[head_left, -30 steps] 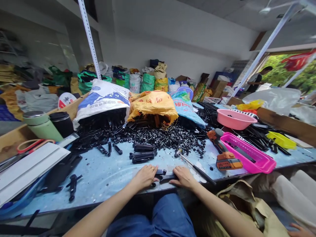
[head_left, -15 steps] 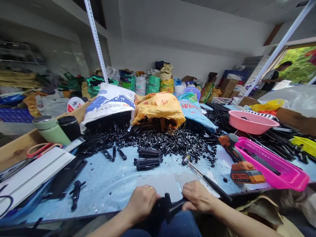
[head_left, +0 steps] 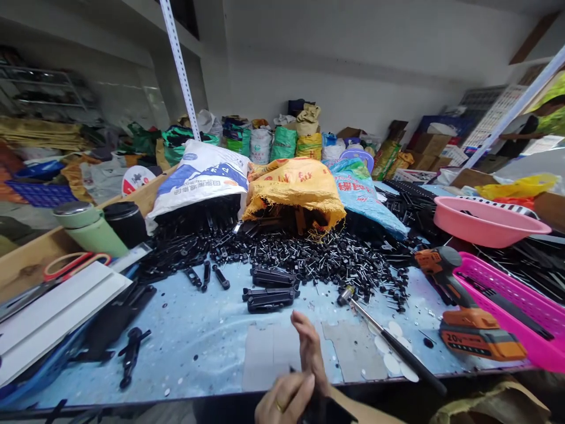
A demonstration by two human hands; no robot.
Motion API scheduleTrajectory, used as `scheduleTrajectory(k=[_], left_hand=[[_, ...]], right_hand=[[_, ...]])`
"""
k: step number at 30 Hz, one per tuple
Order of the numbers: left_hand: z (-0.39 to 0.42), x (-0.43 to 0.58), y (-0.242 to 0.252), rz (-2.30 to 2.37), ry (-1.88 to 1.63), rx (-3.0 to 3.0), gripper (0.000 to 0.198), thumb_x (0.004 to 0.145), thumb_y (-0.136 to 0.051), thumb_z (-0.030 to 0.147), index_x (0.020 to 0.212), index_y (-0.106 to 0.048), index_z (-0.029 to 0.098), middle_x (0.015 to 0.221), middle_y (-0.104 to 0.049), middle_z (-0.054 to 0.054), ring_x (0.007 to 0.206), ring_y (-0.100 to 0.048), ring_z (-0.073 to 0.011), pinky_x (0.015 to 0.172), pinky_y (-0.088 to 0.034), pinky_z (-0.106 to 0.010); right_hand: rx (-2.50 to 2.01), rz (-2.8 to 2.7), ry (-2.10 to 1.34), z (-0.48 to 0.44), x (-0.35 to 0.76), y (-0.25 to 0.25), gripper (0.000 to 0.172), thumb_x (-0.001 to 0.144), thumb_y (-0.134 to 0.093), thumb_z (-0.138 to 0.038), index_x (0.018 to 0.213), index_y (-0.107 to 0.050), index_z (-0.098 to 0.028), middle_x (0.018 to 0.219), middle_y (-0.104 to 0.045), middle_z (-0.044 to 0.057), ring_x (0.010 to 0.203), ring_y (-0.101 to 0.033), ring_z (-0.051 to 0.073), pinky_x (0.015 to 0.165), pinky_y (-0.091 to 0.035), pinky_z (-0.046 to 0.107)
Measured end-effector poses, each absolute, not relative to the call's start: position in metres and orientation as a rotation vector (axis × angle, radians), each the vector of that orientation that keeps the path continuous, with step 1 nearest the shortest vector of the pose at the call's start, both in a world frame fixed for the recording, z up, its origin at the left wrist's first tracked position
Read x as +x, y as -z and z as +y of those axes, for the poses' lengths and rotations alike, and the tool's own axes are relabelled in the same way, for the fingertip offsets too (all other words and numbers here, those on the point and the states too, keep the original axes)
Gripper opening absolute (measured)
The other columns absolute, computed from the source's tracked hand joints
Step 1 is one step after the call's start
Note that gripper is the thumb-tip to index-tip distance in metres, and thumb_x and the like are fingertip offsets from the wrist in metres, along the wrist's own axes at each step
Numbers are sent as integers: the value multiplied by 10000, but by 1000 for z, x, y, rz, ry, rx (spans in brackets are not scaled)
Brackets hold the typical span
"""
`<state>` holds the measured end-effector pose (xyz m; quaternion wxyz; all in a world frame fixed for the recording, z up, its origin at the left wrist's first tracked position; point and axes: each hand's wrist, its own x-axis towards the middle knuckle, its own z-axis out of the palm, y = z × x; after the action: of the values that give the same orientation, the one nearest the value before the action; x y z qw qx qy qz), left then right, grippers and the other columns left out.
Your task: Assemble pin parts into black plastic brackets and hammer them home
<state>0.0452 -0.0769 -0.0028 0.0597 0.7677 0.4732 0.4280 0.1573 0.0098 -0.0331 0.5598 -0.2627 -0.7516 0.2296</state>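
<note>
My left hand (head_left: pixel 285 400), with a ring on one finger, is at the bottom edge of the view, its fingers curled round a black plastic part (head_left: pixel 326 410). Most of that part is hidden by the hands and the frame edge. Right behind it my right hand (head_left: pixel 311 350) stands upright, fingers stretched out, its heel close against the black part. Beyond the hands, folded black assemblies (head_left: pixel 270 298) lie stacked on the blue table (head_left: pixel 189 330). A hammer (head_left: pixel 388 338) with a black grip lies to the right.
A heap of small black parts and pins (head_left: pixel 309 253) spreads before a white sack (head_left: pixel 203 171), an orange sack (head_left: pixel 293 185) and a blue sack (head_left: pixel 366 194). Right stand a cordless drill (head_left: pixel 481 335), a pink tray (head_left: pixel 547 303) and a basin (head_left: pixel 489 227). Scissors (head_left: pixel 75 266) and a green flask (head_left: pixel 90 229) are left.
My hands were apart, holding the black part between them over my lap. They have come together; my right hand has opened, its fingers upright. The view has turned slightly right to left across the table.
</note>
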Motion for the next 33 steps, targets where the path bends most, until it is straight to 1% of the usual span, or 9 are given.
scheduleTrajectory(k=[3, 6, 11, 15, 17, 19, 24, 29, 33], left_hand=[[-51, 33, -1, 1537, -1287, 2512, 587, 889, -223, 561, 1326, -429, 227, 992, -639, -139, 950, -605, -245, 763, -517, -345], [-34, 24, -2, 1435, -931, 2797, 627, 800, -418, 620, 1250, -503, 193, 988, -640, -141, 950, -595, -269, 786, -506, -383], [-28, 37, 4, 1579, -383, 2784, 431, 784, -617, 417, 1120, -578, 150, 966, -654, -130, 880, -605, -254, 724, -497, -368], [-10, 49, -3, 1603, -172, 2738, 749, 708, -597, 610, 1271, -470, 132, 1231, -542, -198, 1166, -466, -343, 962, -358, -510], [0, 52, -10, 1555, -34, 2716, 888, 626, -609, 685, 1260, -476, 78, 1199, -554, -233, 1140, -480, -368, 975, -331, -524], [7, 51, -18, 1509, 52, 2659, 857, 567, -649, 692, 1143, -562, 63, 1041, -627, -210, 987, -569, -340, 910, -396, -467], [13, 36, -29, 1699, 33, 2431, 596, 680, -605, 619, 937, -634, 82, 857, -650, -161, 813, -611, -285, 730, -472, -363], [30, 31, -31, 2046, -140, 2425, 694, 687, -665, 531, 1196, -523, 81, 1155, -564, -212, 1092, -501, -354, 898, -400, -464], [49, 8, -43, 2176, -330, 2296, 610, 817, -507, 530, 1270, -449, 126, 1277, -496, -183, 1206, -411, -329, 975, -331, -476]], right_hand=[[-651, -2008, -370, 70, 162, -2, 411, 903, -328, -421, 1270, -347, -239, 1290, -455, 119, 1216, -420, 250, 971, -371, 459], [-1061, -2064, -202, 152, 169, -45, 330, 875, -428, -320, 1167, -464, -171, 1150, -559, 131, 1096, -497, 227, 937, -403, 389], [-1403, -2028, -68, 245, 162, -80, 287, 869, -439, -263, 1091, -528, -104, 1045, -601, 159, 989, -512, 262, 875, -407, 404], [-1405, -2090, -29, 242, 156, -79, 289, 903, -408, -311, 1109, -524, -145, 1091, -591, 111, 1020, -495, 222, 883, -393, 334], [-1425, -2135, -10, 231, 160, -76, 287, 907, -412, -328, 1109, -524, -157, 1103, -591, 94, 1029, -493, 208, 882, -390, 310], [-1473, -2172, 8, 223, 166, -75, 269, 904, -426, -325, 1086, -534, -160, 1094, -599, 87, 1021, -501, 200, 873, -392, 296], [-1661, -2188, 64, 236, 170, -80, 266, 902, -433, -319, 1085, -525, -150, 1048, -622, 118, 1009, -530, 224, 843, -400, 326], [-1884, -2135, 78, 267, 143, -91, 325, 842, -519, -235, 1118, -498, -64, 890, -654, 188, 876, -600, 273, 732, -428, 353], [-1858, -2165, 124, 258, 139, -102, 312, 840, -483, -150, 1145, -495, -83, 927, -652, 166, 891, -598, 244, 713, -434, 302]])
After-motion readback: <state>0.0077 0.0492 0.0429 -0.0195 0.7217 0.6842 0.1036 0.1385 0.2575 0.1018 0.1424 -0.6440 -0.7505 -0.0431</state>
